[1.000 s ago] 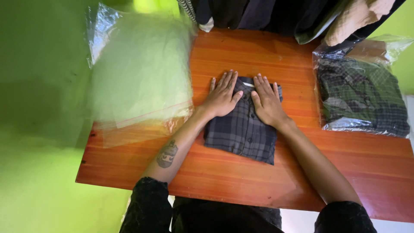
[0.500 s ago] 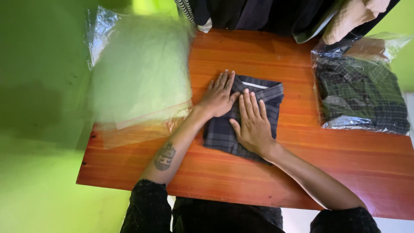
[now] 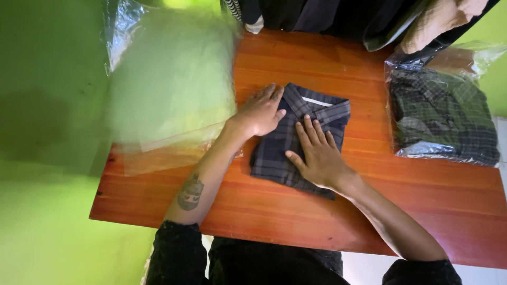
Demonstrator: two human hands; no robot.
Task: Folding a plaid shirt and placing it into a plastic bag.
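Folded dark plaid shirt [image 3: 296, 140] lies at centre frame on the orange wooden bench [image 3: 369, 211], collar toward the top edge. Left hand [image 3: 260, 113] rests flat on the shirt's upper left corner, fingers released and spread, gripping nothing. Right hand [image 3: 317, 153] lies palm down on the lower middle of the shirt, fingers likewise flat and loose, grasping nothing.

A stack of clear plastic bags [image 3: 174, 89] sits at upper left, hanging partly off the bench edge. A bagged green plaid shirt [image 3: 443, 119] lies at right, well apart from the hands. Dark clothes [image 3: 327, 18] hang along the top.

Judgement: the pressing goes best with both palms flat and even pressure, so that the folds stay square and the collar is not crushed.
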